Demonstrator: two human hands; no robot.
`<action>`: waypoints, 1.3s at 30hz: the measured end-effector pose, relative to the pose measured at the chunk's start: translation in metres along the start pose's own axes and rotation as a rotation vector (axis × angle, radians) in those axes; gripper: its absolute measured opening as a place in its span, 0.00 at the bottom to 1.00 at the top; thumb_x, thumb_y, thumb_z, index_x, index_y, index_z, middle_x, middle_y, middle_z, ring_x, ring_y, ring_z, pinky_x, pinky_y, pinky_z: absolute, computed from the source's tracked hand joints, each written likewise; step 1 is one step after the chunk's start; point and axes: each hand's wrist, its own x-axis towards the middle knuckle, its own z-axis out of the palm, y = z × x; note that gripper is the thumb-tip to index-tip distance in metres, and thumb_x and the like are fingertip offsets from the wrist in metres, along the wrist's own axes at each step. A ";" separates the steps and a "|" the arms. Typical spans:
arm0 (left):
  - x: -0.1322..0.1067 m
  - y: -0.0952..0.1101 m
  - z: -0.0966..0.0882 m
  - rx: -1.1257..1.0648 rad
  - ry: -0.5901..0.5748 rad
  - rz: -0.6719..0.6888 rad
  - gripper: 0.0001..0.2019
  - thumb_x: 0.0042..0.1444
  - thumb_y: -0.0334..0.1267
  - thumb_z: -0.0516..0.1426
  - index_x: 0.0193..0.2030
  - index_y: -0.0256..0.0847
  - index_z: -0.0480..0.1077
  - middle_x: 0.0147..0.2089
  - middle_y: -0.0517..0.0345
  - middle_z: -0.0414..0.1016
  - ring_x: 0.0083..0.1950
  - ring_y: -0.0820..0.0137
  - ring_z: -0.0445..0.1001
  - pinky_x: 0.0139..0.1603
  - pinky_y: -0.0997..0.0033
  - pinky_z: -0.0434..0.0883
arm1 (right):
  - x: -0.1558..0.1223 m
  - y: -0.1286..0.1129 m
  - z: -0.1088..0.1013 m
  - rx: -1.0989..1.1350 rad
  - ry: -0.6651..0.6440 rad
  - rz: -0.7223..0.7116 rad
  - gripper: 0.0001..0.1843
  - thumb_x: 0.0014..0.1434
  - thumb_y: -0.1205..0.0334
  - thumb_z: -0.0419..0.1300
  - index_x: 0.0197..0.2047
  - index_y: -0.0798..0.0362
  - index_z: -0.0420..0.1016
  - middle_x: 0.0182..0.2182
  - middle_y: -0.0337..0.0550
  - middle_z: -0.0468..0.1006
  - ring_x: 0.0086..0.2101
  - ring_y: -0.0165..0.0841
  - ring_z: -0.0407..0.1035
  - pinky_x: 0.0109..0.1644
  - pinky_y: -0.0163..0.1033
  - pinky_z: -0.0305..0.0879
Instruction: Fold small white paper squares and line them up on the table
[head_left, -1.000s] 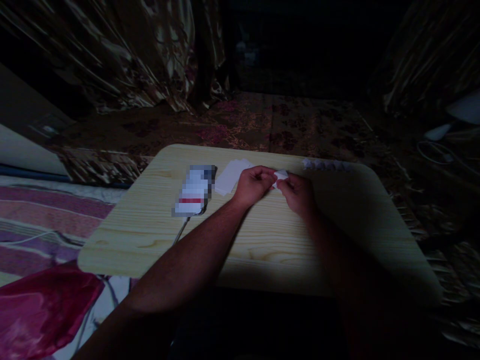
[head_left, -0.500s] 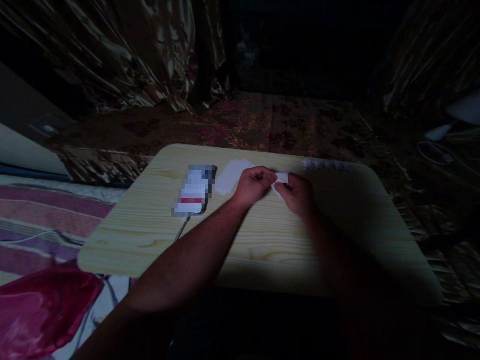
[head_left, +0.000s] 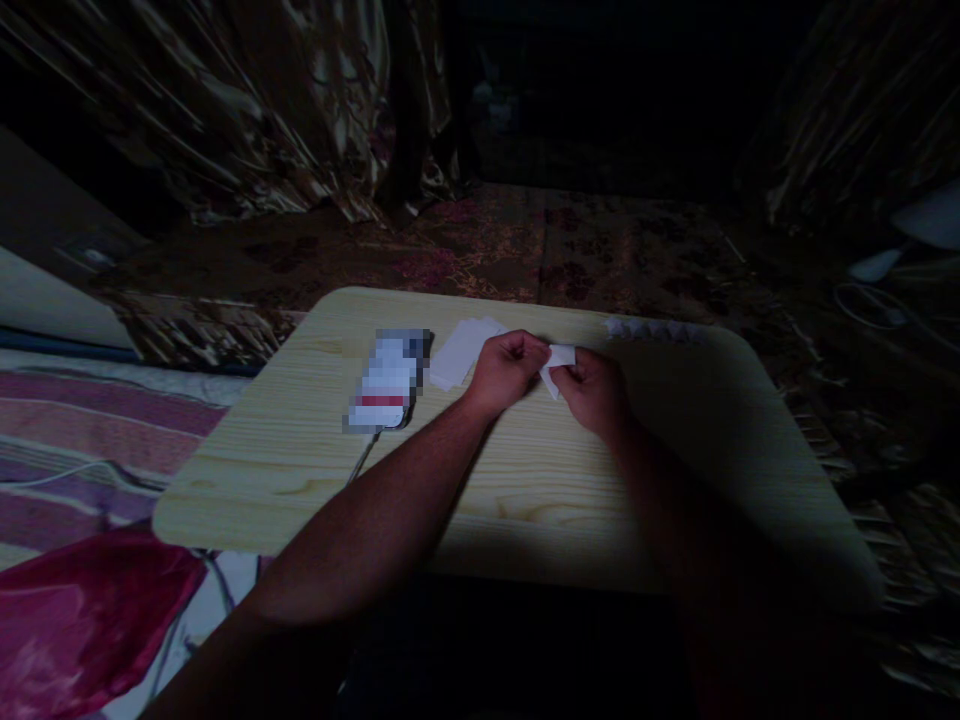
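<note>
Between my hands, above the wooden table (head_left: 322,460), is a small folded piece of white paper (head_left: 562,355). My left hand (head_left: 504,372) is closed, its fingertips pinching the paper's left edge. From the other side my right hand (head_left: 596,390) grips the same paper, thumb on the face toward me and fingers behind. A flap of it points down between the hands. Just left of my left hand lies a stack of white paper sheets (head_left: 459,355), partly covered by that hand. Beyond my right hand, a row of several small folded paper pieces (head_left: 652,330) sits along the far edge.
A phone (head_left: 390,380) with a blurred screen lies left of the paper stack, a cable (head_left: 364,458) running from its lower end. Patterned curtains (head_left: 300,100) hang behind the table. At left are a striped bedcover (head_left: 90,420) and a shiny pink bag (head_left: 90,610).
The paper in my hands has tilted slightly, its lower flap shifting a little left and down. Both hands hold nearly the same place; the other things have not moved.
</note>
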 end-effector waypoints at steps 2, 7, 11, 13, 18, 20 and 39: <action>0.000 -0.001 0.000 0.003 0.000 0.012 0.11 0.48 0.42 0.67 0.29 0.36 0.74 0.25 0.61 0.74 0.26 0.76 0.67 0.28 0.75 0.65 | 0.000 -0.001 0.001 0.004 0.008 -0.001 0.08 0.54 0.59 0.61 0.34 0.53 0.77 0.22 0.36 0.76 0.23 0.30 0.67 0.27 0.33 0.60; 0.001 -0.003 0.000 0.045 0.046 0.038 0.10 0.49 0.42 0.66 0.30 0.36 0.75 0.26 0.60 0.75 0.26 0.76 0.67 0.28 0.75 0.64 | 0.001 -0.003 0.001 -0.030 0.078 0.015 0.06 0.52 0.60 0.63 0.29 0.50 0.70 0.20 0.34 0.72 0.22 0.29 0.65 0.26 0.33 0.59; 0.002 -0.003 0.000 0.038 0.086 0.032 0.11 0.51 0.43 0.65 0.30 0.37 0.74 0.24 0.61 0.73 0.24 0.77 0.66 0.26 0.76 0.63 | 0.005 0.001 -0.001 -0.018 0.260 -0.007 0.09 0.50 0.62 0.64 0.37 0.51 0.72 0.29 0.38 0.77 0.24 0.28 0.66 0.27 0.33 0.62; 0.001 -0.003 0.001 0.021 0.080 0.006 0.11 0.52 0.44 0.64 0.30 0.37 0.73 0.21 0.63 0.71 0.21 0.77 0.64 0.23 0.76 0.61 | 0.008 0.005 -0.002 0.031 0.316 0.000 0.16 0.51 0.62 0.64 0.44 0.51 0.74 0.39 0.42 0.80 0.24 0.27 0.66 0.27 0.34 0.63; 0.000 0.000 0.003 0.013 0.045 -0.013 0.13 0.51 0.46 0.65 0.31 0.38 0.73 0.19 0.64 0.68 0.19 0.77 0.62 0.19 0.77 0.58 | 0.013 0.015 -0.001 0.257 0.188 0.085 0.17 0.54 0.58 0.63 0.48 0.51 0.75 0.32 0.40 0.80 0.21 0.28 0.68 0.24 0.34 0.64; 0.000 0.000 0.002 0.013 0.044 -0.009 0.13 0.50 0.46 0.66 0.31 0.38 0.73 0.20 0.63 0.70 0.19 0.77 0.64 0.20 0.77 0.60 | 0.013 0.015 0.000 0.270 0.156 0.107 0.13 0.55 0.57 0.63 0.44 0.51 0.76 0.25 0.37 0.78 0.20 0.29 0.67 0.22 0.34 0.63; -0.001 0.004 0.002 -0.083 0.017 -0.095 0.13 0.47 0.44 0.67 0.31 0.37 0.75 0.22 0.61 0.73 0.18 0.77 0.66 0.19 0.76 0.62 | 0.004 0.005 0.002 0.190 0.149 -0.014 0.09 0.57 0.59 0.61 0.42 0.48 0.78 0.26 0.35 0.78 0.23 0.30 0.72 0.25 0.34 0.67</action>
